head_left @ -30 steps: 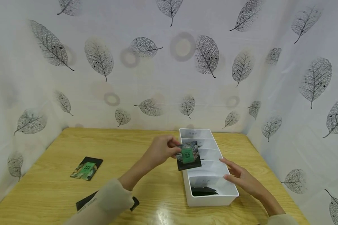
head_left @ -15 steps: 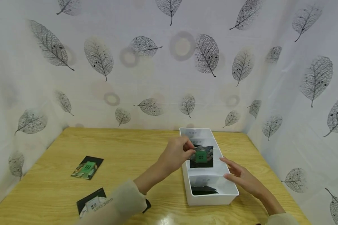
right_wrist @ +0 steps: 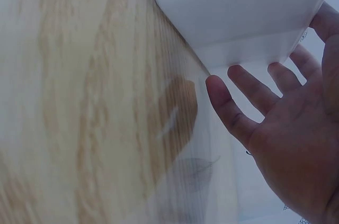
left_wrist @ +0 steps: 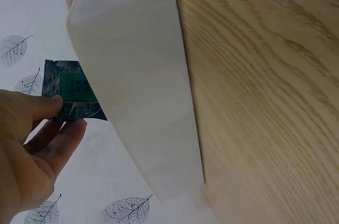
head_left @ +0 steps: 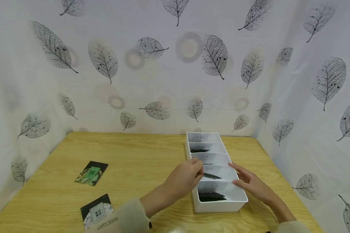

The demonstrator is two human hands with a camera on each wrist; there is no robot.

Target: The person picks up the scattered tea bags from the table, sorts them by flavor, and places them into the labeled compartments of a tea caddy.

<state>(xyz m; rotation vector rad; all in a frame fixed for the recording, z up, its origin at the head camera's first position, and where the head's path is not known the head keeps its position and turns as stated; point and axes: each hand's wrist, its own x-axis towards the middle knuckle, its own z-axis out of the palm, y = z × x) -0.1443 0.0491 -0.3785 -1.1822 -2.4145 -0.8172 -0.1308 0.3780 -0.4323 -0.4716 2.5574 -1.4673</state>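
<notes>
My left hand point(head_left: 188, 176) is over the left rim of a white divided box point(head_left: 217, 207). Between thumb and fingers it pinches a dark sachet with a green label point(left_wrist: 77, 87), partly hidden by the box wall in the left wrist view. From the head only a dark edge point(head_left: 212, 176) shows by the fingertips, inside the second compartment from the front. My right hand point(head_left: 255, 187) rests along the box's right side, thumb and forefinger at the rim. In the right wrist view its fingers point(right_wrist: 254, 89) lie fairly straight against the wall.
Dark sachets point(head_left: 211, 196) lie in the front compartment, and another point(head_left: 199, 150) lies farther back. On the table's left are a green-labelled sachet point(head_left: 91, 173) and a white-labelled sachet point(head_left: 97, 212). A leaf-patterned curtain point(head_left: 163, 81) surrounds the wooden table point(head_left: 128, 152).
My left hand has carried the green-labelled sachet right and then down into the box. The forearm no longer covers much of the white-labelled sachet. My right hand stays at the box.
</notes>
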